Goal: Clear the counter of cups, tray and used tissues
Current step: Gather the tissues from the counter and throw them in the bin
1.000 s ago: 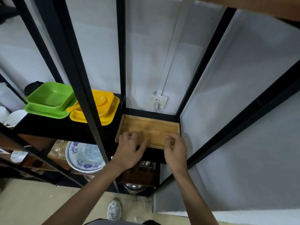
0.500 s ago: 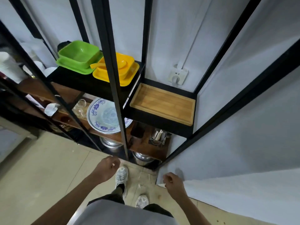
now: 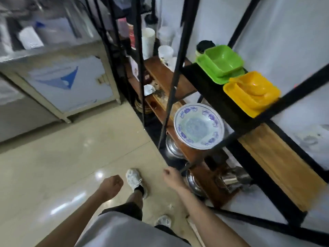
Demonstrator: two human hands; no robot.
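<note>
Both hands have left the flat wooden tray [image 3: 277, 164] — left hand [image 3: 111, 186] fisted, right hand [image 3: 171, 176] loosely curled, both empty — tray now up-right, nearer the right.

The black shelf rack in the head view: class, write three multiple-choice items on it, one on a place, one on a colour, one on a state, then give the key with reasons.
1. Where does the wooden tray lie?
A. on the floor
B. on the rack's black shelf
C. in the person's hands

2. What colour are the dishes beside the green dishes?
A. yellow
B. red
C. white

3. How are the left hand and right hand?
A. holding the tray
B. holding cups
C. loosely closed, holding nothing

Key: B, the tray rests on the shelf near the yellow dishes; A, they are bright yellow; C, both hands hang curled with nothing in them, above the floor.
</note>
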